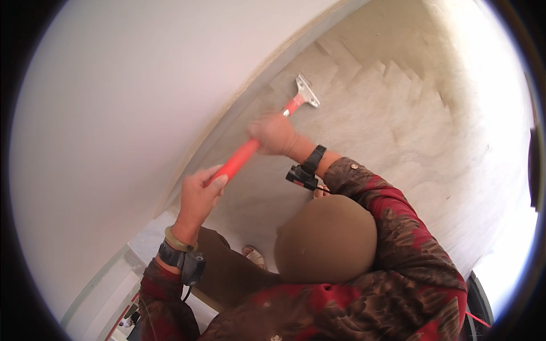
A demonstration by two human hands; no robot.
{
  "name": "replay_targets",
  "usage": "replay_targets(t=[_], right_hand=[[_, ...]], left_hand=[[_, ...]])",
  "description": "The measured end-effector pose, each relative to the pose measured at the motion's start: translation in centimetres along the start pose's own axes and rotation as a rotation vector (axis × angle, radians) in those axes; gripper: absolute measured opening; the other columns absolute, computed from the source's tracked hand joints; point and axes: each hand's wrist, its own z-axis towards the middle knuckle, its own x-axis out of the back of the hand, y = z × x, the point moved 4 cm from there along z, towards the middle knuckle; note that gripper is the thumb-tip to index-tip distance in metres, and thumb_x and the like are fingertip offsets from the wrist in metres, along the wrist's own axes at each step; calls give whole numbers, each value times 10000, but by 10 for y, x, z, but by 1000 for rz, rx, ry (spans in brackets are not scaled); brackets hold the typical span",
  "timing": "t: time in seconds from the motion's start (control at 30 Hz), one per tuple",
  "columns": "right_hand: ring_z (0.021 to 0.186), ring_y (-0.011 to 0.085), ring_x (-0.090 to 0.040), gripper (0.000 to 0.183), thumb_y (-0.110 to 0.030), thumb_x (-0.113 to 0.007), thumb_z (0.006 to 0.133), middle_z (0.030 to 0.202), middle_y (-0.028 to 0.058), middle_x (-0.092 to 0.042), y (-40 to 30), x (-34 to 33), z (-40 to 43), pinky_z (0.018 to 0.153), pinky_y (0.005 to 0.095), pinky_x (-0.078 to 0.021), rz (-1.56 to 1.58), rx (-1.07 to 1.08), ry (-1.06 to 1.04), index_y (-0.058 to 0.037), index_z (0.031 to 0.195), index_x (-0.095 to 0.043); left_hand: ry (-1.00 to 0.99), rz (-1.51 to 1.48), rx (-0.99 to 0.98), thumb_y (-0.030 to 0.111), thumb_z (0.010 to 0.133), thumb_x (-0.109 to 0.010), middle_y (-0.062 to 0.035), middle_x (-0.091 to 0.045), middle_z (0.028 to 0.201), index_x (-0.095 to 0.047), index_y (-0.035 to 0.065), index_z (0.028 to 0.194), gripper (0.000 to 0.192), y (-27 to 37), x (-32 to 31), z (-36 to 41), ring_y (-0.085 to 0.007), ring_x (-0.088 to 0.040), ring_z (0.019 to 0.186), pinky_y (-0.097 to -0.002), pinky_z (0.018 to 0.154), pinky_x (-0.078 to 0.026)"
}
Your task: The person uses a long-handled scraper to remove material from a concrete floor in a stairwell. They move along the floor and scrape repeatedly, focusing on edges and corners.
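Note:
A long-handled floor scraper (239,158) with a red handle and a silvery metal blade head (306,92) slants across the view. My left hand (200,192) grips the rear end of its handle, thumb along the top. Farther forward, my right hand (273,133), slightly blurred, is wrapped around the shaft near the head. The blade head is at the dusty, pale floor (362,115), close to the foot of the wall; whether its edge touches the floor I cannot tell. Scraped-looking, stepped marks in the dust lie beyond the head.
A white wall (128,98) rises on the left, with a grey skirting strip (256,89) along its base. My bent knee (328,238) and sandalled foot (254,256) are below. Black devices are strapped to both wrists. A dark round-edged object (480,294) with a red cord stands at lower right.

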Motion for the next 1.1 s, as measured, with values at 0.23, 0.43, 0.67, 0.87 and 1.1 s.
replay_targets(t=[0.23,0.43,0.67,0.87,1.1], right_hand=[[618,286,-591,216,-262,-722,583,636,46,-560,23,92,43,579,427,-459,-98,-51,-83,-162,690,-563],[622,282,-616,216,-279,-712,602,651,39,-590,14,117,53,546,442,-464,68,-30,2,-164,696,-554],[616,274,-600,200,-254,-699,617,660,32,-587,24,69,32,547,438,-462,46,-52,70,-158,682,-537],[633,286,-603,211,-298,-709,605,674,35,-593,28,71,29,570,451,-473,-5,-5,93,-172,701,-569],[626,270,-612,198,-298,-706,613,643,27,-583,15,86,39,553,439,-472,-57,127,204,-174,691,-573]], left_hand=[[-43,31,-45,239,923,-609,30,-534,650,-665,-8,1123,323,101,-49,21,-23,-420,461,-182,415,-311],[-41,179,-14,217,901,-608,55,-507,622,-681,4,1092,295,158,-45,3,-28,-432,491,-198,453,-324],[11,8,80,195,905,-620,36,-527,634,-656,4,1171,329,114,-21,-2,-25,-427,472,-184,432,-329],[-30,34,59,202,915,-618,25,-532,646,-640,-5,1196,349,117,-34,11,-28,-421,460,-186,409,-320],[2,-32,24,182,902,-618,35,-506,616,-660,-3,1165,324,119,-31,1,-20,-424,492,-202,414,-304]])
